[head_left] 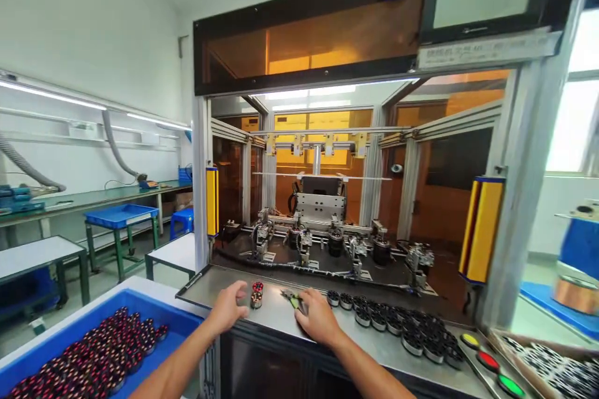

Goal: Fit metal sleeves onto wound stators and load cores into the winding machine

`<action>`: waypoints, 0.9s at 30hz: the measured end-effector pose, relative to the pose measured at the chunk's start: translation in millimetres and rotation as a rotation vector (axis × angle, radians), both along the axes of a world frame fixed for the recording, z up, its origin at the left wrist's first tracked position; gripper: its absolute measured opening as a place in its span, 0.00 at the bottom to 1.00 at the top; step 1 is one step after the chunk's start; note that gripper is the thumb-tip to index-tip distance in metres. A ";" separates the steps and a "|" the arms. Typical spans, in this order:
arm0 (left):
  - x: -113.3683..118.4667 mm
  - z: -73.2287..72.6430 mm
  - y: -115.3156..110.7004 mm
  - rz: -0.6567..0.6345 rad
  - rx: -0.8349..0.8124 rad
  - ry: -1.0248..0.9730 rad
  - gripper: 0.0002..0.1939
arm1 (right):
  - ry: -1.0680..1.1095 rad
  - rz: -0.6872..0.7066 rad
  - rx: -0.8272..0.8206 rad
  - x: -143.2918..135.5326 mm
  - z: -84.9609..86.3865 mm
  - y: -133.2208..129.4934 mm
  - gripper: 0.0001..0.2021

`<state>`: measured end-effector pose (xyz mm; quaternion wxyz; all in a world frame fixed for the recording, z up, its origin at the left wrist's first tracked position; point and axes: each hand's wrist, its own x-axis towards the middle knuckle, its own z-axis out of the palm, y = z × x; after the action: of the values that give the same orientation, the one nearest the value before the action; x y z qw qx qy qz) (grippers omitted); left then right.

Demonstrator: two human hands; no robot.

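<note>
My left hand (pixel 228 307) is open, its fingers curved and apart, just left of a small stack of copper-wound motor stators (pixel 256 297) with a red top. I see a gap between those fingers and the stack. On the metal ledge (pixel 281 319) of the machine, my right hand (pixel 319 318) is closed around a pair of green-handled wire cutters (pixel 293 299); the jaws point to the upper left and part of the handles is hidden by the hand. Right of it, several black stator cores (pixel 397 322) stand in rows on the same ledge.
A blue bin (pixel 180 318) full of wound stators stands at lower left. Behind the ledge is a winding machine (pixel 322 206) with several stations and yellow side guards (pixel 482 230). Yellow, red and green buttons (pixel 488 360) sit at right, beside a box of stator parts (pixel 552 361).
</note>
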<state>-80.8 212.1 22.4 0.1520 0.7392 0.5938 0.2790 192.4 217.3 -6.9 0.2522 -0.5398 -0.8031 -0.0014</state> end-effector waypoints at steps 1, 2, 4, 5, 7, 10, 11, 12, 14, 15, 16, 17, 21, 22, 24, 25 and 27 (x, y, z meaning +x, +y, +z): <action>8.2 -5.7 5.8 0.008 -0.020 -0.031 0.16 | 0.007 0.023 -0.006 1.0 -0.9 0.5 0.14; 15.1 -10.9 10.5 0.018 -0.035 -0.063 0.16 | 0.011 0.046 -0.012 1.9 -1.9 1.1 0.14; 25.4 -19.2 17.2 0.049 -0.045 -0.131 0.17 | 0.017 0.082 -0.024 2.8 -4.1 2.1 0.14; 29.1 -21.9 19.1 0.071 -0.043 -0.165 0.17 | 0.022 0.093 -0.029 2.8 -5.2 2.5 0.14; 33.9 -24.1 19.6 0.116 -0.024 -0.230 0.17 | 0.039 0.107 -0.031 2.9 -6.6 3.2 0.14; 34.4 -19.4 7.0 0.149 0.031 -0.330 0.18 | 0.099 0.133 -0.028 3.8 -5.3 5.2 0.14; 33.1 -16.2 -2.1 0.148 0.058 -0.368 0.20 | 0.133 0.145 -0.026 4.1 -3.4 5.7 0.14; 31.4 -12.7 -13.9 0.142 0.088 -0.408 0.23 | 0.174 0.158 -0.023 4.3 -0.7 5.7 0.14; 27.6 -6.0 -45.2 0.119 0.162 -0.492 0.29 | 0.284 0.184 -0.010 2.7 6.6 0.7 0.16; 26.1 -3.6 -63.9 0.104 0.202 -0.531 0.30 | 0.351 0.200 -0.002 0.6 10.6 -5.9 0.17; 25.2 -2.3 -83.9 0.090 0.242 -0.563 0.29 | 0.423 0.221 0.003 -2.6 14.4 -16.2 0.18; 25.1 -2.3 -104.3 0.080 0.274 -0.585 0.28 | 0.494 0.251 -0.002 -6.5 17.7 -30.6 0.19; 32.5 -11.1 -174.3 -0.014 0.418 -0.615 0.25 | 0.701 0.435 -0.174 -26.6 25.9 -119.3 0.18; 35.6 -13.7 -186.4 -0.061 0.461 -0.624 0.26 | 0.739 0.462 -0.225 -31.9 27.7 -143.0 0.19; 42.4 -17.2 -203.4 -0.163 0.510 -0.662 0.30 | 0.896 0.482 -0.390 -41.6 32.1 -182.1 0.20; 45.8 -17.9 -208.8 -0.204 0.504 -0.689 0.31 | 0.983 0.475 -0.480 -45.0 34.2 -195.5 0.20; 52.5 -17.9 -215.3 -0.271 0.454 -0.763 0.32 | 1.149 0.466 -0.648 -45.8 37.0 -209.6 0.20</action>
<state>-28.3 -3.2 4.5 0.2290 0.6693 0.3172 0.6317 146.6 7.7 30.1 0.4572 -0.3167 -0.5973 0.5779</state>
